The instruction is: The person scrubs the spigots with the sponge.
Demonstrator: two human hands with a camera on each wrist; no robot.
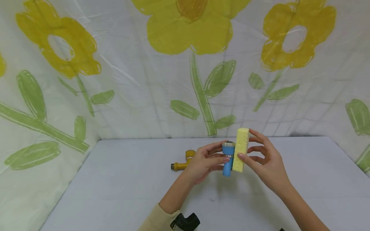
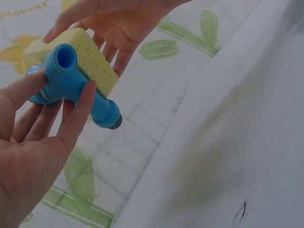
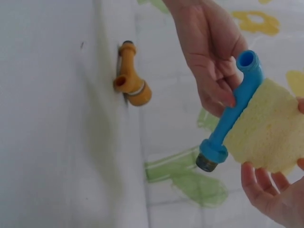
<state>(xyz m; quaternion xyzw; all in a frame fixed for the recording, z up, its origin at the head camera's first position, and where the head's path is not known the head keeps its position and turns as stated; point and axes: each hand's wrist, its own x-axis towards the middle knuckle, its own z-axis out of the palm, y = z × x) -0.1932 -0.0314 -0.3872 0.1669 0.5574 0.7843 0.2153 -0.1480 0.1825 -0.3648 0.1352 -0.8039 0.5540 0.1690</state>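
Note:
My left hand [image 1: 202,162] grips a blue pipe fitting [image 1: 227,163], holding it above the table. In the left wrist view the fitting [image 2: 71,90] shows an open round end and a dark threaded tip. A yellow sponge [image 1: 241,149] is pinched between the thumb and fingers of my right hand [image 1: 267,160], its flat face against the fitting's side. The right wrist view shows the sponge [image 3: 270,128] beside the blue tube [image 3: 232,111], with my right fingers at the sponge's edge.
An orange-yellow fitting [image 1: 180,166] of similar shape lies on the white table [image 1: 115,192], behind my left hand and partly hidden by it. A white sheet [image 1: 130,106] painted with yellow flowers and green leaves hangs behind the table.

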